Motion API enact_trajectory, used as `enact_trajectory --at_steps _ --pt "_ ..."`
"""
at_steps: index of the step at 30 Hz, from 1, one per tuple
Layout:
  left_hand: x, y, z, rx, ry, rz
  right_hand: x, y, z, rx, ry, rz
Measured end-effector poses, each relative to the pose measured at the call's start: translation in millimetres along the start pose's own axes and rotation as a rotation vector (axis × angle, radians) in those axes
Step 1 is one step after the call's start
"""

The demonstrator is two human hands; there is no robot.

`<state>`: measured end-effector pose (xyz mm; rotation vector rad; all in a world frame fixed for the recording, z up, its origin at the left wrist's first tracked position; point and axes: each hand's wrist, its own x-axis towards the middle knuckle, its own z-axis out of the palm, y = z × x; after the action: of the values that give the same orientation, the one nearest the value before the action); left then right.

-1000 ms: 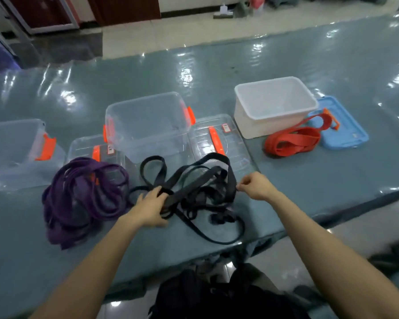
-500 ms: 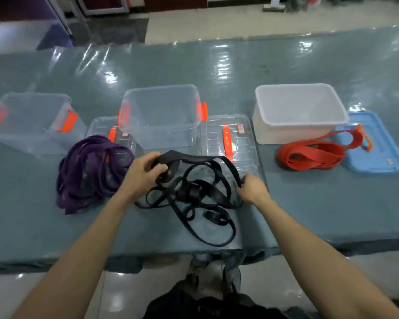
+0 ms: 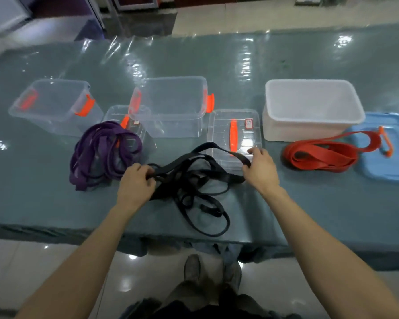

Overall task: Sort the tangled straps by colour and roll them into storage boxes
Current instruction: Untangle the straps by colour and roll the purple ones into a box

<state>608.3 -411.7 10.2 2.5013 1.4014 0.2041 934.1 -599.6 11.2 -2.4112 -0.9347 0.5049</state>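
A tangle of black straps (image 3: 194,185) lies at the front middle of the table. My left hand (image 3: 136,183) grips its left end, fingers curled round the bands. My right hand (image 3: 259,169) pinches a loop at its right end, and the strap runs stretched between both hands. A purple strap pile (image 3: 101,153) sits to the left and a red strap bundle (image 3: 320,155) to the right. Behind stand a clear box on the left (image 3: 53,107), a clear box in the middle (image 3: 171,104) and a white box (image 3: 309,109).
Two clear lids with orange handles lie flat, one (image 3: 234,132) under the black strap's far loop, one (image 3: 129,125) behind the purple pile. A blue lid (image 3: 387,153) lies at far right under the red strap's end. The table edge (image 3: 194,240) runs just below the tangle.
Both hands have spread apart, pulling the black strap out wider. My right hand moved right onto the clear lid's edge. The camera has tilted down.
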Motion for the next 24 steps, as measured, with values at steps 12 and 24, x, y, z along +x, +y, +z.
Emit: enact_trajectory --at_steps 12,24 --pt "29 34 40 0.103 -0.359 0.089 -26 -37 81 -0.151 -0.258 -0.119" --pt "64 20 6 -0.431 -0.199 -0.059 -46 -3 65 -0.33 -0.417 -0.118"
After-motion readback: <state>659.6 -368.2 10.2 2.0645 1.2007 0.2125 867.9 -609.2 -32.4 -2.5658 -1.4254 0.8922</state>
